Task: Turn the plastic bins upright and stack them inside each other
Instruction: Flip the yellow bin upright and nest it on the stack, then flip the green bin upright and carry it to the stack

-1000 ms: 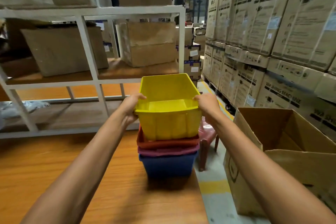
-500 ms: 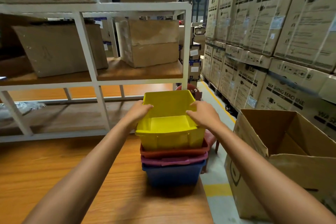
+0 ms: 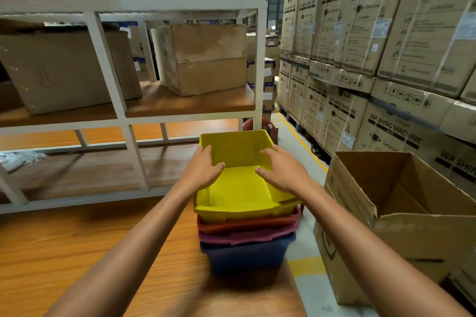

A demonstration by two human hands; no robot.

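Note:
A yellow bin [image 3: 239,195] sits upright, nested on top of a stack on the wooden table [image 3: 77,252]. Below it show the rims of a red bin [image 3: 247,222] and a pink bin [image 3: 247,236], with a blue bin [image 3: 247,257] at the bottom. My left hand [image 3: 203,168] rests on the yellow bin's left rim, fingers reaching inward. My right hand [image 3: 282,170] lies over its right rim, fingers spread and pointing inward. Both hands press on the bin rather than wrap around it.
A white metal rack [image 3: 123,116] with cardboard boxes stands behind the table. An open cardboard box [image 3: 386,213] sits on the floor at the right. Stacked washing machine cartons [image 3: 373,46] line the aisle. A red stool [image 3: 260,123] shows behind the bins.
The yellow bin has gone down from above the stack into the red bin. My hands shifted from gripping its sides to lying over its rims.

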